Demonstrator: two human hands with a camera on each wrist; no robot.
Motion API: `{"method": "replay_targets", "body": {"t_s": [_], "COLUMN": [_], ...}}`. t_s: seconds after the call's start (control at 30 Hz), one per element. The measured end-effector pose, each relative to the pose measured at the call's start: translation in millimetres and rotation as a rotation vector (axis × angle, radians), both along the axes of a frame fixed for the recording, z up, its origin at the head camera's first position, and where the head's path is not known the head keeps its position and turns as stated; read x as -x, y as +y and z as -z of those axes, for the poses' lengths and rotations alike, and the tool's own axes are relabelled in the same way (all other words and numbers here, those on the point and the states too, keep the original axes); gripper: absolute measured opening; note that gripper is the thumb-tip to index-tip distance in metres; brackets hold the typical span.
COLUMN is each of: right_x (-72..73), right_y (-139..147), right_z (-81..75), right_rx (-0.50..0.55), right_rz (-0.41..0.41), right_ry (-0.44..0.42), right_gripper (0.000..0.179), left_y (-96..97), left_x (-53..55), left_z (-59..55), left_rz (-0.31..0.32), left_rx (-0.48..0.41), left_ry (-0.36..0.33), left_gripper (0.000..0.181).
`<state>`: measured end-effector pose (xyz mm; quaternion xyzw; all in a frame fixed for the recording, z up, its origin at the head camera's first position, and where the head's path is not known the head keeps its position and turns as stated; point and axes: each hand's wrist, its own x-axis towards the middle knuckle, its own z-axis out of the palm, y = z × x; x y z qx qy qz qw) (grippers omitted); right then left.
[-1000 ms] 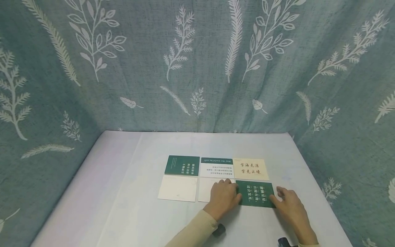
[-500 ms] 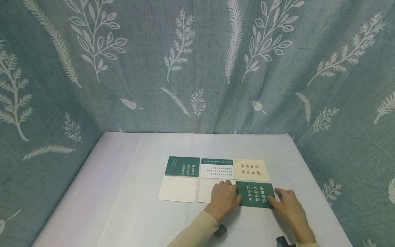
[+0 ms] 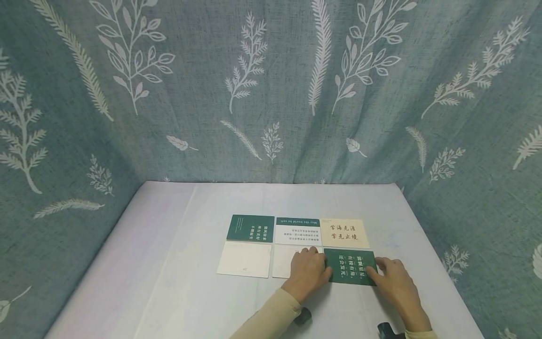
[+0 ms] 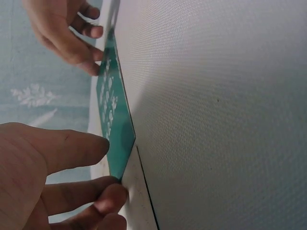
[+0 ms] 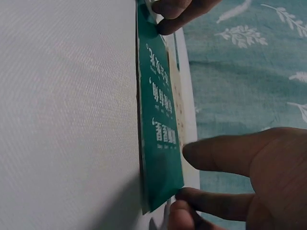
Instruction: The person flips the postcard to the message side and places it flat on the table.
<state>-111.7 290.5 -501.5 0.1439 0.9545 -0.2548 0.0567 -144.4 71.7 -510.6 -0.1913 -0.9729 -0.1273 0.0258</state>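
Note:
A green card with white lettering lies flat at the right of the near row. My left hand rests over a white card and touches the green card's left end. In the left wrist view, the left thumb extends over the green card and the other fingers bend at its edge. At the opposite end is my right hand. Its thumb reaches over the green card's right edge, and its index finger touches the end beside a corner in the right wrist view. A gap shows between that thumb and finger.
Behind, a far row holds a green card, a white card with a green band and a cream card. Another white card sits at the near left. All lie on a white table before a leaf-patterned curtain.
My right hand has shifted slightly left, and its thumb reaches further over the green card. The left hand stays almost in place. The cards show hardly any movement.

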Motion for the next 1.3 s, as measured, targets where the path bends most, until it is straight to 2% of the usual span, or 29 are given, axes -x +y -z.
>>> {"method": "replay_targets", "body": {"t_s": [0.13, 0.37, 0.6, 0.83, 1.13, 1.2, 1.3], "right_x": [0.6, 0.9, 2.1, 0.8, 1.4, 0.8, -0.6], "right_y": [3.2, 11.4, 16.3, 22.2, 28.0, 30.4, 33.6], "right_z": [-0.8, 0.1, -2.4, -5.7, -6.7, -5.6, -4.6], "right_rx": [0.021, 0.132, 0.158, 0.221, 0.298, 0.312, 0.346], "right_rz": [0.02, 0.082, 0.066, 0.037, 0.076, 0.08, 0.089], "right_ry": [0.055, 0.12, 0.1, 0.072, 0.074, 0.082, 0.084], "right_gripper": [0.052, 0.042, 0.045, 0.048, 0.053, 0.055, 0.058], "left_y": [0.4, 1.9, 2.0, 1.2, -12.2, -16.9, -22.5], "left_x": [0.9, 0.6, 0.7, 1.0, 4.9, 7.5, 11.0], "left_z": [1.1, -0.2, -0.2, 0.5, -6.2, -6.1, -6.8], "left_rz": [-0.007, -0.003, 0.004, 0.002, -0.023, -0.047, -0.068], "left_rx": [0.005, 0.009, 0.019, 0.004, -0.178, -0.225, -0.291], "left_ry": [-0.004, -0.011, 0.009, 0.0, 0.105, 0.096, 0.039], "left_gripper": [0.026, 0.027, 0.026, 0.024, 0.021, 0.021, 0.021]}}
